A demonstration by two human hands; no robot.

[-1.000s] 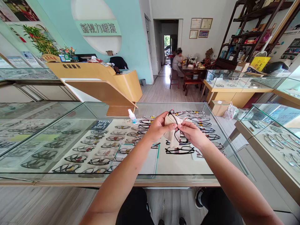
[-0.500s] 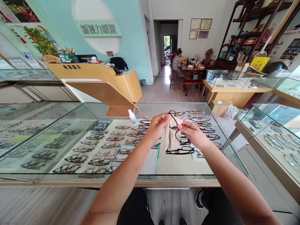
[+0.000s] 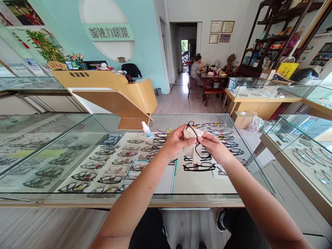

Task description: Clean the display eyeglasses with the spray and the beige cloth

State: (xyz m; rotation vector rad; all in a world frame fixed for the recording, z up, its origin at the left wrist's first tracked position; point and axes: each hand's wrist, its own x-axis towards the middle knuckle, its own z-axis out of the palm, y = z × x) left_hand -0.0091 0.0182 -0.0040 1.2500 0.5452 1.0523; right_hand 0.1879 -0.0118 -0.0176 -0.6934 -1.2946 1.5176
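Observation:
Above the glass display counter point(image 3: 207, 188) my two hands meet over a pair of black-framed glasses point(image 3: 199, 150). My left hand point(image 3: 176, 141) pinches a beige cleaning cloth point(image 3: 191, 149) against the frame's upper part. My right hand point(image 3: 214, 147) is closed on the frame from the right. The cloth hangs down between the hands. A second black pair of glasses point(image 3: 199, 167) lies on the counter just below them.
A small spray bottle point(image 3: 146, 129) stands on the glass to the left. Rows of glasses fill the case under the glass. More glass cases stand left and right. A wooden reception desk point(image 3: 114, 90) is behind, and a person sits at a far table point(image 3: 196, 69).
The cloth hung loose half a second ago; now it is bunched up again against the frame, and both hands sit slightly closer together.

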